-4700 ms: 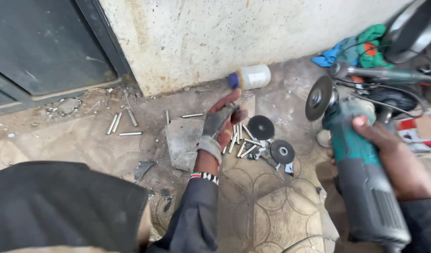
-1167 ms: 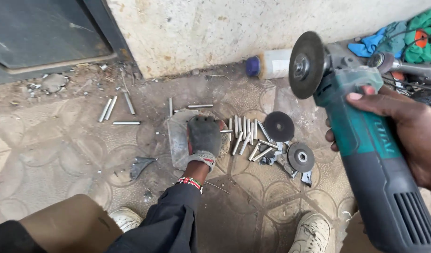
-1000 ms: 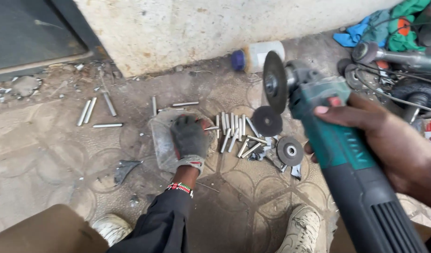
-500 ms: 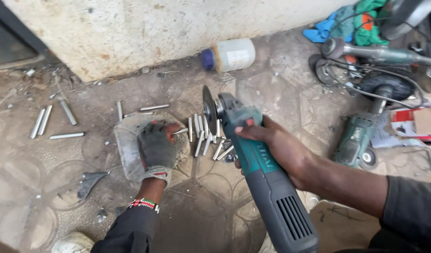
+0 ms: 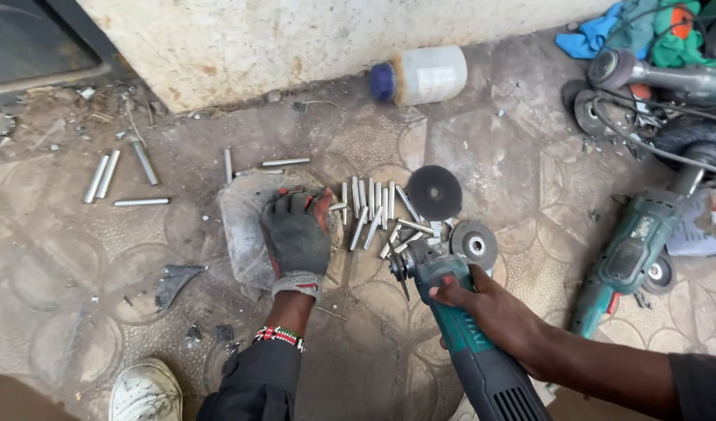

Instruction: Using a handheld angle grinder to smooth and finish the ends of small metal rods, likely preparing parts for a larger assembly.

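Nearest the camera, a green angle grinder is gripped around its body by the bare right hand, fingers wrapped shut on the housing, with its thin disc held edge-on just above the paved floor. A little farther in, the gloved left hand is pressed flat, fingers spread and closed on nothing, onto a grey stone slab that serves as a rest; whether a piece is pinned beneath the palm cannot be told. Just beside the glove, between it and the disc, a cluster of short cut metal rods is laid, with two loose cutting discs at its right. Cutting appears to be about to start: the disc is judged to need lowering squarely onto a steadied rod, well apart from the gloved fingers. Farther off, more rods lie toward the left edge of the floor, a second grinder at the right, and a plastic bottle by the wall.
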